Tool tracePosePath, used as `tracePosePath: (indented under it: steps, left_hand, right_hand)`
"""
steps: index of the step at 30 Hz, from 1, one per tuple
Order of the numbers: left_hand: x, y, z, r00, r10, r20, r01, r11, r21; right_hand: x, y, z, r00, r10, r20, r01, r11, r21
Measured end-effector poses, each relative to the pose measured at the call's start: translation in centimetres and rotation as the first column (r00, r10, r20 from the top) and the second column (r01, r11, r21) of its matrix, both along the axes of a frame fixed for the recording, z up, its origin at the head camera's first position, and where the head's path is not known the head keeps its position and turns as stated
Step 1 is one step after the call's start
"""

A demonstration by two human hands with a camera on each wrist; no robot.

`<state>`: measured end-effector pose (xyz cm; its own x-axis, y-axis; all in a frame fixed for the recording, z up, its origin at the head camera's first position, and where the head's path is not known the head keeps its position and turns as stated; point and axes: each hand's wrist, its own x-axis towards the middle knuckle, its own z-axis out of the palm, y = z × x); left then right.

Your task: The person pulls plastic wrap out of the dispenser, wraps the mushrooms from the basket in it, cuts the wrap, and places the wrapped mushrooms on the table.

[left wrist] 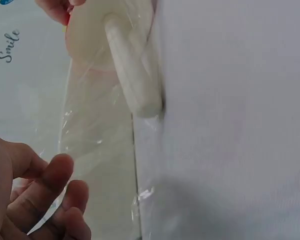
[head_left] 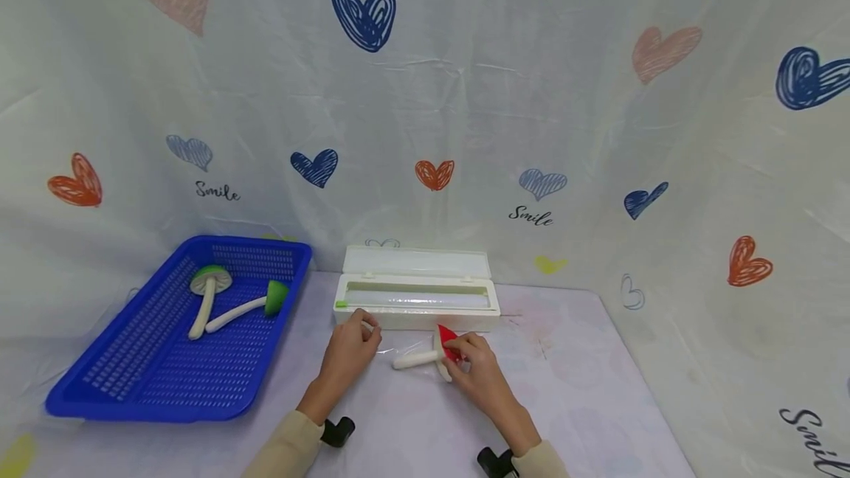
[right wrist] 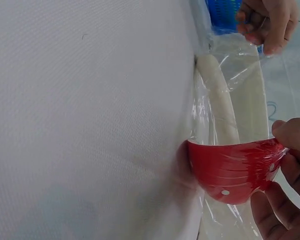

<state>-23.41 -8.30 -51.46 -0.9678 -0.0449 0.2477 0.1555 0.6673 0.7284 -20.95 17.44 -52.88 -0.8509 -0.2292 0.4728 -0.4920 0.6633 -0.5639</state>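
A toy mushroom with a red, white-dotted cap (right wrist: pixel 230 172) and a white stem (head_left: pixel 416 360) lies on its side on the table. Clear cling film (left wrist: pixel 97 142) runs along it and clings over the cap. My right hand (head_left: pixel 481 375) holds the cap at its rim, thumb and fingers on the film-covered edge. To the left, my left hand (head_left: pixel 348 352) pinches the film's edge between thumb and curled fingers, apart from the mushroom. Just behind both hands stands a white cling film dispenser (head_left: pixel 418 319), lid raised, its roll (head_left: pixel 418 298) showing inside.
On the left sits a blue plastic basket (head_left: pixel 179 389) holding two green-capped toy mushrooms (head_left: pixel 211 282). A pale cloth (head_left: pixel 564 397) covers the table. Behind the dispenser hangs a white curtain (head_left: pixel 478 116) printed with hearts.
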Motion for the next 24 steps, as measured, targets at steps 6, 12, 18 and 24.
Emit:
tracePosePath:
  steps: [6,12,18,24]
  left_hand:
    - [-0.3,1.1,-1.1,0.998,-0.067,-0.005,0.067,0.993,0.100]
    - [0.0,2.0,-2.0,0.964,-0.264,0.028,0.266,0.963,-0.048]
    - [0.1,2.6,-3.1,0.937,-0.345,0.052,0.346,0.904,-0.251]
    - [0.2,2.7,-3.6,0.945,-0.323,0.048,0.322,0.898,-0.299]
  right_hand:
    - [-0.1,-0.2,0.1,1.000,0.000,0.026,0.000,1.000,0.007]
    - [-0.2,-0.3,0.1,1.000,-0.015,0.019,0.015,1.000,0.007]
    - [-0.3,-0.3,0.0,1.000,-0.022,0.021,0.022,1.000,0.013]
    - [-0.3,-0.2,-0.2,0.997,-0.040,-0.069,0.043,0.999,0.031]
